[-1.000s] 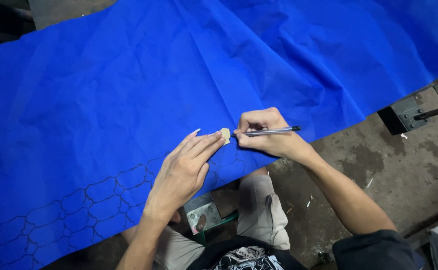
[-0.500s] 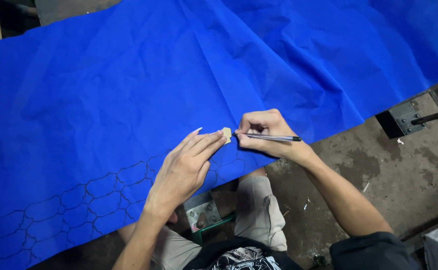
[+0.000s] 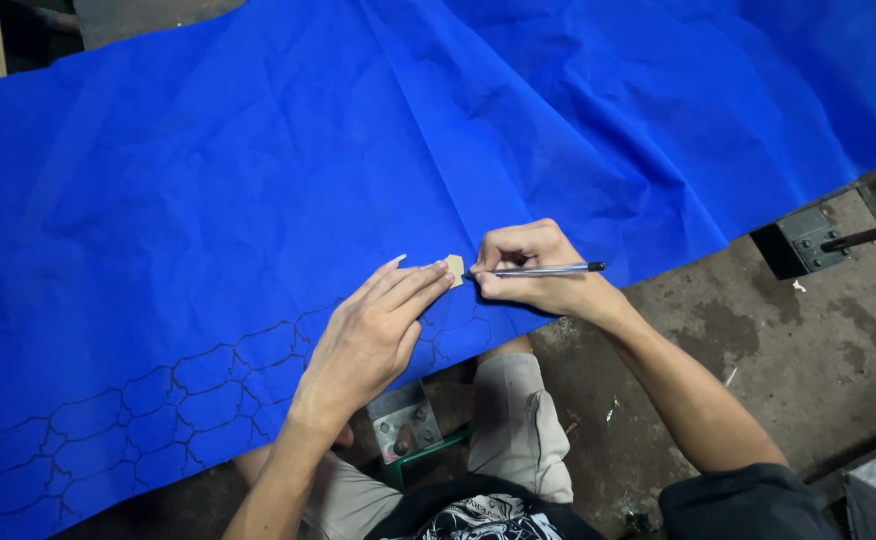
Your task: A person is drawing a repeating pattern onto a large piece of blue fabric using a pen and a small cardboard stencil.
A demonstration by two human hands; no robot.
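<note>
A wide blue cloth (image 3: 258, 200) covers the work surface, a row of drawn dark cell outlines (image 3: 158, 400) along its near edge. The left hand (image 3: 368, 335) lies flat, fingers stretched, pinning a small tan template (image 3: 455, 269) to the cloth. The right hand (image 3: 533, 270) is closed around a pen (image 3: 538, 269), which lies nearly level, tip pointing left at the template's edge

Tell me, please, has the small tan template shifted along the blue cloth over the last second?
No. The template sits at the same spot on the cloth, just past the last drawn outlines.
</note>
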